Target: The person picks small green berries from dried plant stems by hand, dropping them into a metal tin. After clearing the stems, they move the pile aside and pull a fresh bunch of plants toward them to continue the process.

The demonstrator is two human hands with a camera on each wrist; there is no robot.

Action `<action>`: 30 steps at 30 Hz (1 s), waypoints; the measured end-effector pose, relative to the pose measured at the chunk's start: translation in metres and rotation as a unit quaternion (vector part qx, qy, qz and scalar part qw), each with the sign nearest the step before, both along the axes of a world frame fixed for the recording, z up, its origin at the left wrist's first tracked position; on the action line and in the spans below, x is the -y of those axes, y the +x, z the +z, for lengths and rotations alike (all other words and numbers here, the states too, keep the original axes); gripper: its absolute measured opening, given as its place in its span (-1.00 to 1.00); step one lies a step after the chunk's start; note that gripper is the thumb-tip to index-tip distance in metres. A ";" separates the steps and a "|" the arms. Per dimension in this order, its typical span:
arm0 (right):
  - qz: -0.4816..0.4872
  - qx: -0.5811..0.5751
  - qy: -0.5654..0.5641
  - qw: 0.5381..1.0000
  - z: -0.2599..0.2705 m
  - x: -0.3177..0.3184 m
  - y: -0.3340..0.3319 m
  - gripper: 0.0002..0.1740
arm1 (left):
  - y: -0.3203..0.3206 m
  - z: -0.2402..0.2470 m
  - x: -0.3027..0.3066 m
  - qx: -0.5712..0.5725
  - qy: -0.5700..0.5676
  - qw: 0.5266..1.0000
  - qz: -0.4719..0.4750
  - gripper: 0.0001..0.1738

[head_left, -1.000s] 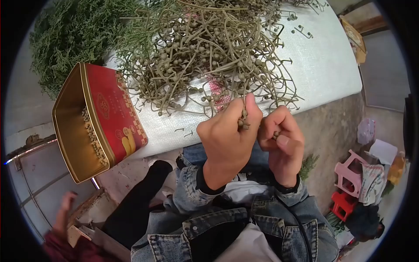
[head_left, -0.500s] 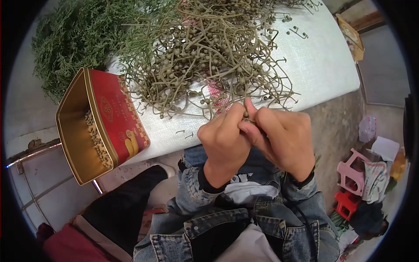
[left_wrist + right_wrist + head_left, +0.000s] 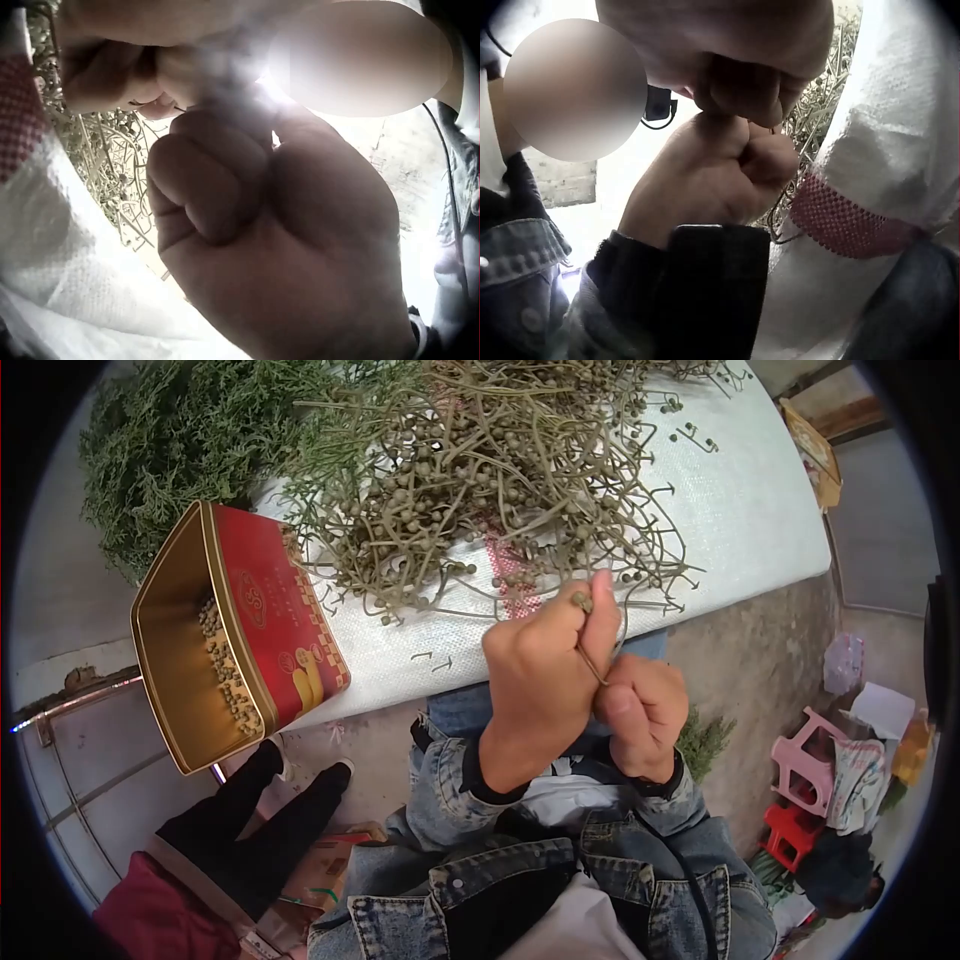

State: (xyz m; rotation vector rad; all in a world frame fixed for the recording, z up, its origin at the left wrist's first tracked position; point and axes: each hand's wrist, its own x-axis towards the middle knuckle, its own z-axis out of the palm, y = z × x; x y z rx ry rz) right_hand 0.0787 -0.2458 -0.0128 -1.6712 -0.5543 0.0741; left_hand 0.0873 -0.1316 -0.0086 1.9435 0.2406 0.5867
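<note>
Two hands (image 3: 538, 690) (image 3: 645, 722) pinching one thin stem (image 3: 593, 669), red tin (image 3: 268, 610) in head view only

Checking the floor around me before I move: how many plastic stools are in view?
2: a pink stool at the right of the head view, and a red stool just below it in the picture. Clutter there may hide others.

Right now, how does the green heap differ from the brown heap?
The green heap looks feathery and leafy; the brown heap shows thin, curling stems with round heads. The green heap lies farther to the person's left, the brown heap nearer the middle. Both lie at least partly on the white sacking.
</note>
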 end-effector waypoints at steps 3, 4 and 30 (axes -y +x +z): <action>-0.005 0.003 0.051 0.999 -0.007 0.003 -0.001 -0.71 | 0.000 0.003 0.002 -0.010 -0.007 1.000 -0.004 -0.64; -0.012 -0.017 0.071 0.997 -0.008 0.002 -0.004 -0.69 | -0.002 0.004 0.002 -0.020 -0.011 1.000 -0.008 -0.63; -0.045 0.074 -0.170 0.982 0.061 -0.014 0.044 -0.63 | -0.007 0.000 -0.021 0.045 -0.010 0.998 -0.046 -0.71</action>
